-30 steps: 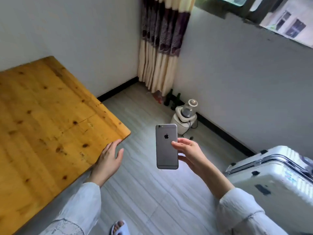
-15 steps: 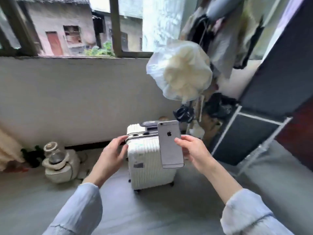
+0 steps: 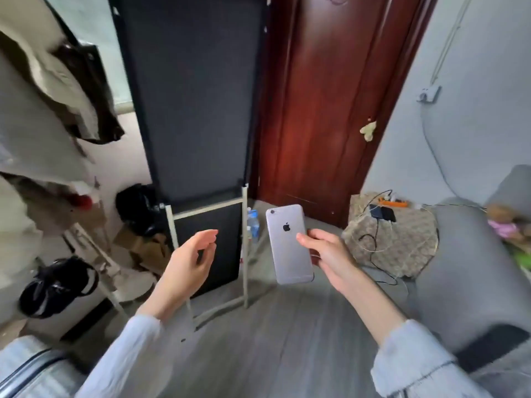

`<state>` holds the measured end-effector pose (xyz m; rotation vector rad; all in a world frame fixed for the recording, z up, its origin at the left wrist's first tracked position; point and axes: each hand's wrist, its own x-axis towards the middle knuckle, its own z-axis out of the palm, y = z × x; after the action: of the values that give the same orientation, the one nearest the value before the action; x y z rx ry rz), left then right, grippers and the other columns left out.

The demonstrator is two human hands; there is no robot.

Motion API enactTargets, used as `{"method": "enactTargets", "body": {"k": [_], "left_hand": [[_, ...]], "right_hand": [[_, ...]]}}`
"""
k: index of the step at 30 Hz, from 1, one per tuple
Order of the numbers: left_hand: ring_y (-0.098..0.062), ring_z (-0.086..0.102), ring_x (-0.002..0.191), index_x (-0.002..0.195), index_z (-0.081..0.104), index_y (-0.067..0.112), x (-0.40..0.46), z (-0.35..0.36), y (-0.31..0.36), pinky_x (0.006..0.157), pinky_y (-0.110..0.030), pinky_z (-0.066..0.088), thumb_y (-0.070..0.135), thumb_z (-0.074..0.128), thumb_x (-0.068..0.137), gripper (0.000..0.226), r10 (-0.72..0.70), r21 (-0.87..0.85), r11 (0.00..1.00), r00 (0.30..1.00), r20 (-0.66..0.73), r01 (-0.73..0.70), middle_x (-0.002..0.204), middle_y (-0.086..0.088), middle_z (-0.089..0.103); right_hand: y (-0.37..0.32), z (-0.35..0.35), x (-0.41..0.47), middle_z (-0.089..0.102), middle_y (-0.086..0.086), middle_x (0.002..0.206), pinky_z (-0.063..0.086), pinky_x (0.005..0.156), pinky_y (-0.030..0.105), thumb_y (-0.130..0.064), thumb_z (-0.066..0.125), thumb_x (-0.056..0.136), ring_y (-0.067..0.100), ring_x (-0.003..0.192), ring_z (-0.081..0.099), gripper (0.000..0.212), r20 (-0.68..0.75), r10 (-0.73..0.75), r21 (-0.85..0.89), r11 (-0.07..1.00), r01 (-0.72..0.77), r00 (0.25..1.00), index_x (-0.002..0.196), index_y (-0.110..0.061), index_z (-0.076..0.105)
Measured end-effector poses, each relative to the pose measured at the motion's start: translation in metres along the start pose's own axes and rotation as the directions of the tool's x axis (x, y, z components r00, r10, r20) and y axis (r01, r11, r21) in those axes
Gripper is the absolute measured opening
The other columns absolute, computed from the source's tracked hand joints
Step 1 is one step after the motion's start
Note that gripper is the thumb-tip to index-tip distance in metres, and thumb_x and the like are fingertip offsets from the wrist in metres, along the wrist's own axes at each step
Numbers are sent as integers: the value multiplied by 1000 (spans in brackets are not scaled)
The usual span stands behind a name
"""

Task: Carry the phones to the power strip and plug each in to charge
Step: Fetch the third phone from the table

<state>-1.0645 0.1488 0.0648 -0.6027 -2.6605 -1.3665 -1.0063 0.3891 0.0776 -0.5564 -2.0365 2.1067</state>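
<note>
The person's right hand grips a grey phone by its edge, back facing the camera, held up in the air. Left hand is loose, holding nothing. A black folding frame stands ahead-left by the red door. An orange power strip (other phones beside it) sits on a patterned stool, right of the held phone, beside a grey sofa. Bare grey floor between.

Right hand grips grey phone by its edge, back side up, held in the air. Left hand empty, fingers loosely curled, left of the phone. Right of and beyond the phone — orange power strip and two dark phones on a patterned stool, cables trailing.
</note>
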Motion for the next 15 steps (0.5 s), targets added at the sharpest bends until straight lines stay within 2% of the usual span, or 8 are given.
{"method": "enactTargets", "body": {"k": [3,7,9,11,15], "left_hand": [[-15,61,102,117,56,14,80,55,20,90,-28,46,11,46,92,27,79,-27,997,991,106,-76,107,4,63],[-22,63,100,117,57,10,166,143,59,95,-36,48,11,46,92,28,168,-112,984,939,302,-140,112,-4,64],[-18,62,100,118,56,8,200,190,74,93,-29,47,13,46,92,28,211,-158,974,899,384,-162,113,-4,64],[-14,62,96,117,56,9,230,236,86,87,-22,47,14,47,92,26,213,-207,970,863,458,-130,108,-6,66],[-19,66,93,115,56,13,291,328,102,85,-27,49,16,47,92,24,179,-231,972,786,592,-47,102,-8,69]], "right_hand": [[-11,-51,50,67,4,81,42,61,23,-12,62,82,15,71,58,4,-123,13,52,999,-7,992,81,-13,66],[-18,-126,105,68,4,83,42,60,23,-13,63,82,16,72,60,4,-267,34,96,995,-9,963,84,-12,67],[-17,-162,132,67,7,85,42,64,26,-11,62,82,19,74,60,6,-339,55,130,991,-11,939,87,-9,66],[-12,-197,161,67,8,85,42,65,27,-9,62,83,20,76,59,3,-384,79,169,985,-14,920,85,-8,64],[-2,-268,232,67,5,82,42,63,28,-9,62,83,19,73,60,6,-427,129,207,977,-43,895,79,-12,65]]}}
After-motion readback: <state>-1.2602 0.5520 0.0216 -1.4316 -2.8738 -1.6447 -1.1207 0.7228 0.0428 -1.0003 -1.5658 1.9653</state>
